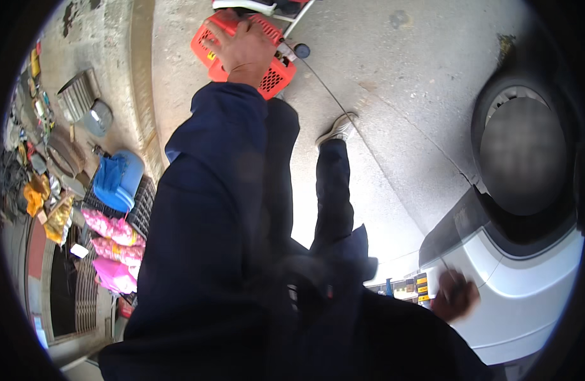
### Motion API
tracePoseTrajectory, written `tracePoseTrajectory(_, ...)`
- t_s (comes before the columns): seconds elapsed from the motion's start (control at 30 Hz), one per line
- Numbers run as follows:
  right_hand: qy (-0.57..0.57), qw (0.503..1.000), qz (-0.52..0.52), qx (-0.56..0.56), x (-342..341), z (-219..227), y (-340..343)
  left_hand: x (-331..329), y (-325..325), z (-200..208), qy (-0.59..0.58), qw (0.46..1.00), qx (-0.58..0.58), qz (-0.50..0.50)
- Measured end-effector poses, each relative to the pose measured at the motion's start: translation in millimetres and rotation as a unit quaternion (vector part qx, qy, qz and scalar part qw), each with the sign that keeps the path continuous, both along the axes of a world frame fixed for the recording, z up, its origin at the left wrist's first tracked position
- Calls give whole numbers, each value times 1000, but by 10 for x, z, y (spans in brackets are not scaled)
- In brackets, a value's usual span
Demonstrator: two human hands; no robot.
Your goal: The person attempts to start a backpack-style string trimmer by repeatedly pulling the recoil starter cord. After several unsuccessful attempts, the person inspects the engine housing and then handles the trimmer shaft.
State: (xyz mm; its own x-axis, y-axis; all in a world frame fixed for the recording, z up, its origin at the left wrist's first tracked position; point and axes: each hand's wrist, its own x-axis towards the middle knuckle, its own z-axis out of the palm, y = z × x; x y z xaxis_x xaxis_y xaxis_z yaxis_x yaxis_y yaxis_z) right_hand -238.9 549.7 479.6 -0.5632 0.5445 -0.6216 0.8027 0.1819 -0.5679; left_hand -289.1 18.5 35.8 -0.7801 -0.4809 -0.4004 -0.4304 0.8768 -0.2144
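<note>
My left hand [245, 51] lies spread over the red plastic housing [274, 81] of a small engine-driven machine, fingers apart and pressing on its top. A thin pull cord [333, 97] comes out beside a round black knob [302, 50] on the machine. It stretches taut, slanting down to my right hand [455, 296], far off at the lower right. That hand is closed in a fist at the cord's end, blurred by motion. The grip inside it is mostly hidden.
A light-coloured vehicle [514, 298] with a wheel [524, 152] stands close on my right. Leftward, past a concrete ledge [142, 76], are a blue bucket [124, 181], pink bags [118, 238] and clutter. My shoe [338, 129] stands on the concrete below the cord.
</note>
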Motion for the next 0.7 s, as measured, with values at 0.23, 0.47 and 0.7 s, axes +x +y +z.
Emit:
tracePoseTrajectory(0.23,-127,883,339,-298,-768,-5230,-3447,138,-19,12,141,989,28,-20)
tracePoseTrajectory(0.47,-100,883,413,-197,-706,-5250,-3968,229,49,5,171,985,33,-9)
tracePoseTrajectory(0.7,-77,867,464,-165,-740,-5364,-4000,200,62,21,183,983,11,-12)
